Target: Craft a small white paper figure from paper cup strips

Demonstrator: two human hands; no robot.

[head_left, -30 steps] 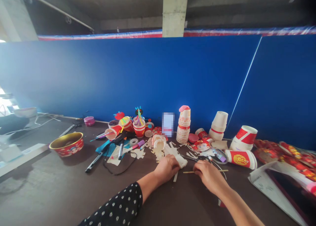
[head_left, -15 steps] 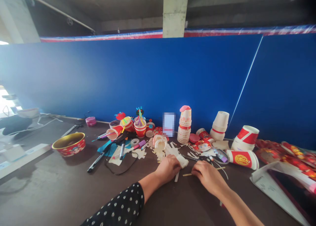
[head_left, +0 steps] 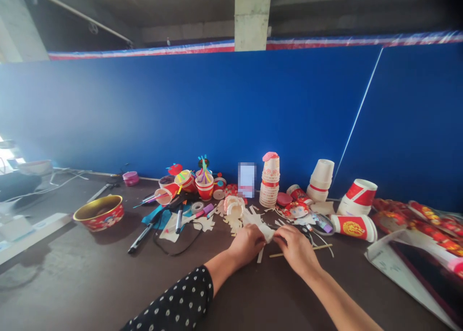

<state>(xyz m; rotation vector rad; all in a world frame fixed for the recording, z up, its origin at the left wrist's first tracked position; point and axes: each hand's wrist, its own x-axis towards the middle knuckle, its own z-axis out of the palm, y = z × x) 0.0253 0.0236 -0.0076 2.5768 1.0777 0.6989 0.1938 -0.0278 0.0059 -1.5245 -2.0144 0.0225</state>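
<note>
Both my hands rest on a dark table among craft scraps. My left hand (head_left: 246,244) is closed around a white cut paper piece (head_left: 266,232), which pokes out between the two hands. My right hand (head_left: 294,246) has its fingers pinched on the same paper piece from the right. A thin wooden stick (head_left: 320,248) lies on the table just beside my right hand, with white paper strips (head_left: 260,255) under the hands.
Behind the hands: a stack of paper cups (head_left: 269,181), white cups (head_left: 320,179), red-and-white cups (head_left: 356,226), decorated cups with straws (head_left: 204,184), tape roll (head_left: 196,207), markers (head_left: 178,219). A gold-lined red bowl (head_left: 97,212) sits left. Printed sheets (head_left: 415,268) lie right. A blue partition (head_left: 231,114) stands behind.
My right hand has left the wooden stick and slid left to meet my left hand at the white paper piece. The left hand has stayed in place.
</note>
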